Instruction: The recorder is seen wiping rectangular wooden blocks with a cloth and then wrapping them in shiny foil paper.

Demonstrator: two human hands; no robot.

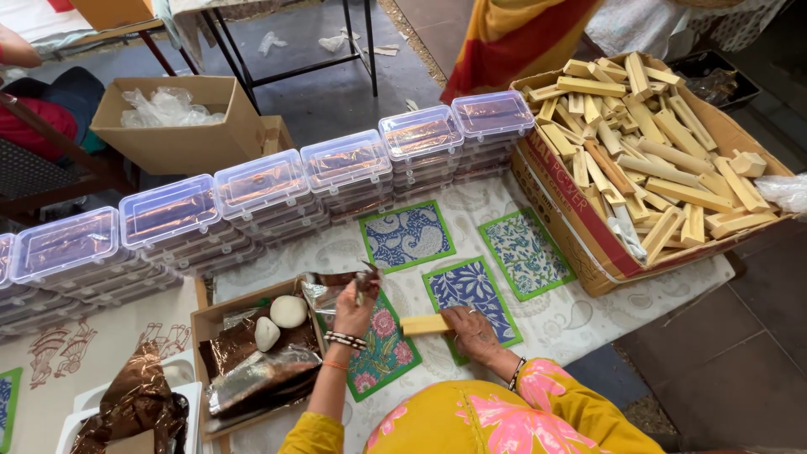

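Observation:
My left hand (353, 313) pinches a crumpled sheet of shiny brown foil (332, 286) and holds it up above a printed cloth piece with pink flowers (382, 353). My right hand (471, 332) grips one end of a pale wooden block (424, 324) and rests on a blue floral cloth piece (471, 290). Both wrists wear bangles. Just left of my left hand, a small cardboard box (202, 324) holds two white rounded lumps (287, 311) and more brown foil.
Stacks of clear lidded plastic boxes (261, 189) run in a row across the table's far side. A big cardboard carton full of wooden blocks (647, 134) stands at the right. Two more printed cloth pieces (406, 235) lie ahead. Another person in orange cloth (513, 34) stands beyond.

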